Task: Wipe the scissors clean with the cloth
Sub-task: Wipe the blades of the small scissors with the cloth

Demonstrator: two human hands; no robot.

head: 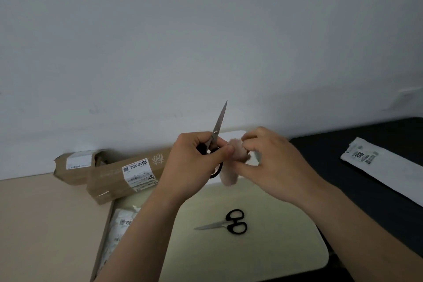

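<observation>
**Scissors held up, cloth bunched beside the handles**

The left hand (194, 160) is closed around the black handles of a pair of scissors (217, 128), holding them above the table with the blades together and the tip pointing up and slightly right against the wall. The right hand (267, 162) is curled, with its fingertips pinching a small pale pink cloth (233, 167); the cloth hangs bunched between the two hands, just beside the handles and touching the left thumb.

Below the forearms, a second pair of scissors (226, 223) with black handles lies flat on a pale tray-like surface (286, 236), blades closed and pointing left. A white plastic packet (119, 231) sits at the tray's left edge, partly under the left forearm.

Farther back, two brown cardboard boxes (119, 174) with white shipping labels lie against the wall on the beige table (45, 224). To the right, a white labelled bag (384, 167) rests on a black surface (332, 155).
</observation>
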